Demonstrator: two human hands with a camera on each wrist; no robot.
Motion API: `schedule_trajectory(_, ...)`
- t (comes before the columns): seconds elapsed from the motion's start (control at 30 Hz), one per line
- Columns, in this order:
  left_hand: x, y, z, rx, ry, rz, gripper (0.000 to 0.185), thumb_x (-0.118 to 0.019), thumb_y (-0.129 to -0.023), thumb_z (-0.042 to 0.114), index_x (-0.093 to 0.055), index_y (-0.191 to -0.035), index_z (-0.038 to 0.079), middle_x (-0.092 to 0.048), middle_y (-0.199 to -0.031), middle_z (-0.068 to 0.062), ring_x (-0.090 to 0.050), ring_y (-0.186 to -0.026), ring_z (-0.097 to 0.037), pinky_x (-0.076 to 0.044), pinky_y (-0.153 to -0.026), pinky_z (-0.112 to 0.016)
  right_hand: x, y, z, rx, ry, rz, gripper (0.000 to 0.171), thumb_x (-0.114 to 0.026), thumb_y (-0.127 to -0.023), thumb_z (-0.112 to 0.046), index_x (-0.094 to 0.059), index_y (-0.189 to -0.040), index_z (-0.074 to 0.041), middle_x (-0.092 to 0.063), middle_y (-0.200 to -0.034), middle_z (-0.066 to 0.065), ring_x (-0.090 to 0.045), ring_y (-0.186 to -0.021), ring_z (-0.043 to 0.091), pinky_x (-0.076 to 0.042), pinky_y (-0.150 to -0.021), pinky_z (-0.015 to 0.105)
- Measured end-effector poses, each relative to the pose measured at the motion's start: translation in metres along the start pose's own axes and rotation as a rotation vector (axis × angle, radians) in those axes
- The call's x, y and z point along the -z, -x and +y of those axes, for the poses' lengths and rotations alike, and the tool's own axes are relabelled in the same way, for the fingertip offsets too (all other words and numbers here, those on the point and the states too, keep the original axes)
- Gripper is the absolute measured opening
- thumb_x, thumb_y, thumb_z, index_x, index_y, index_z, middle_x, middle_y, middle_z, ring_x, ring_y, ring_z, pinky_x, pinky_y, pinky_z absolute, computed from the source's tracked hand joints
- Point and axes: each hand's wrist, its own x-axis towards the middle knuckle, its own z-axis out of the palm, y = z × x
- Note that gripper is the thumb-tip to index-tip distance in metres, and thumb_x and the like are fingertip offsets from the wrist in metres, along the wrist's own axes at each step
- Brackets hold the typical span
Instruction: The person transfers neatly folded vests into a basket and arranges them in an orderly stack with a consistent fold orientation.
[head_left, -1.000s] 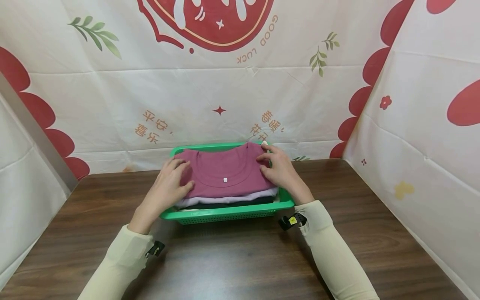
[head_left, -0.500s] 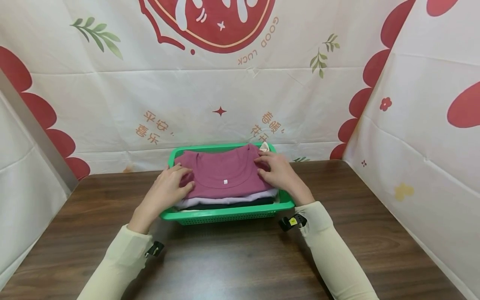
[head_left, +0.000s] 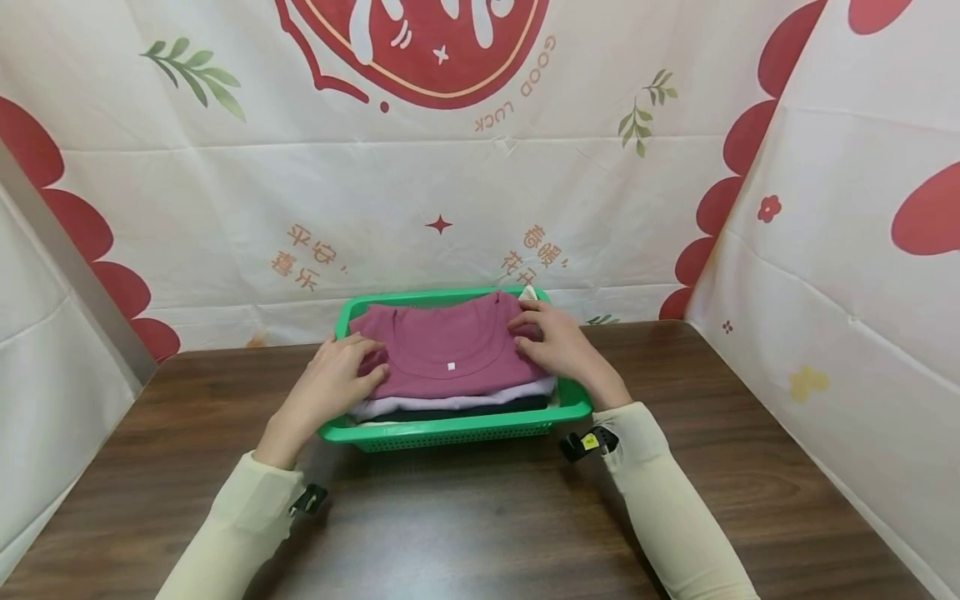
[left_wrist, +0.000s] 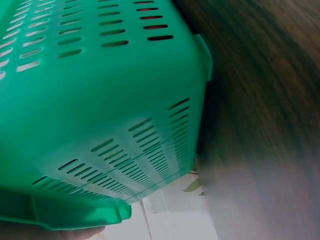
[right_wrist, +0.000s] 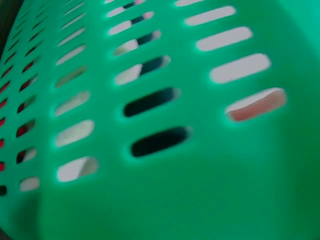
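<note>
Both hands are down on the folded pile in the green basket (head_left: 457, 427), which sits on the dark wooden worktop (head_left: 465, 525) close to the back drape; the left hand (head_left: 330, 385) lies on the near-left corner of the maroon shirt (head_left: 450, 350), fingers loosely bent over the fabric edge, thumb tucked at the side of the stack, though whether it actually pinches the cloth I cannot tell from the head view; the right hand (head_left: 558, 346) rests on the far-right corner of the same shirt, fingers stretched flat across the fabric, touching rather than clamping; the maroon shirt is the top layer, neckline facing the back, a small white tag (head_left: 450, 365) showing just below the collar; under it a pale lilac garment (head_left: 457, 400) peeks out along the near edge, and below that a black garment (head_left: 465, 409); a scrap of cream cloth (head_left: 528, 292) pokes up at the basket's far-right corner, just beside the right fingertips; pale yellow sleeves cover both forearms; the left wrist view is filled with the basket's slotted outer wall (left_wrist: 100, 100) with the wood grain beside it; the right wrist view shows only the slotted green wall (right_wrist: 160, 150) up close and blurred.
</note>
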Motion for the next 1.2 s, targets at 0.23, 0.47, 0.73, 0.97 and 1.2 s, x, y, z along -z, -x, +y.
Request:
schedule_trajectory(0.23, 0.004, 0.0, -0.001, 0.016, 0.035, 0.059, 0.041, -0.069, -0.097, 0.024, -0.068, -0.131, 0.002, -0.063, -0.136, -0.017, -0.06, -0.126, -0.038, -0.048, -0.105, -0.06, 0.009, 0.005, 0.004, -0.027, -0.107, 0.018, 0.028, -0.066, -0.1, -0.018, -0.072, -0.126, -0.01, -0.046, -0.159, 0.017, -0.032, -0.155, 0.038, -0.04, -0.115, 0.061)
schedule_trajectory(0.47, 0.008, -0.001, -0.002, 0.009, 0.036, 0.138, 0.037, -0.071, -0.094, 0.018, -0.07, -0.127, 0.0, -0.07, -0.124, -0.018, -0.064, -0.116, -0.039, -0.051, -0.096, -0.059, 0.017, 0.011, 0.003, -0.051, -0.151, 0.128, 0.02, -0.062, -0.103, -0.018, -0.074, -0.115, -0.007, -0.067, -0.121, 0.014, -0.063, -0.115, 0.034, -0.053, -0.095, 0.052)
schedule_trajectory(0.73, 0.012, -0.005, 0.001, 0.014, 0.053, 0.258, 0.023, -0.072, -0.092, 0.01, -0.071, -0.113, 0.002, -0.074, -0.1, -0.014, -0.065, -0.092, -0.034, -0.052, -0.078, -0.049, 0.019, 0.012, -0.001, 0.008, -0.255, 0.334, 0.051, -0.065, -0.102, -0.021, -0.041, -0.058, -0.009, -0.03, -0.053, -0.005, -0.028, -0.047, 0.009, -0.029, -0.051, 0.025)
schedule_trajectory(0.97, 0.014, -0.005, 0.0, -0.03, 0.028, 0.274, 0.006, -0.072, -0.09, 0.007, -0.074, -0.095, 0.005, -0.074, -0.085, -0.009, -0.063, -0.078, -0.028, -0.049, -0.068, -0.041, 0.019, 0.01, 0.0, 0.002, -0.254, 0.324, 0.056, -0.065, -0.101, -0.013, -0.036, -0.053, -0.005, -0.023, -0.051, -0.007, -0.02, -0.044, 0.002, -0.024, -0.05, 0.023)
schedule_trajectory(1.2, 0.014, -0.001, -0.003, -0.037, 0.028, 0.267, 0.004, -0.072, -0.09, 0.008, -0.073, -0.093, 0.006, -0.074, -0.083, -0.008, -0.062, -0.074, -0.027, -0.046, -0.066, -0.037, 0.017, 0.008, 0.001, 0.021, -0.254, 0.323, 0.058, -0.065, -0.102, -0.022, -0.036, -0.053, -0.011, -0.023, -0.05, -0.009, -0.022, -0.044, 0.008, -0.026, -0.049, 0.026)
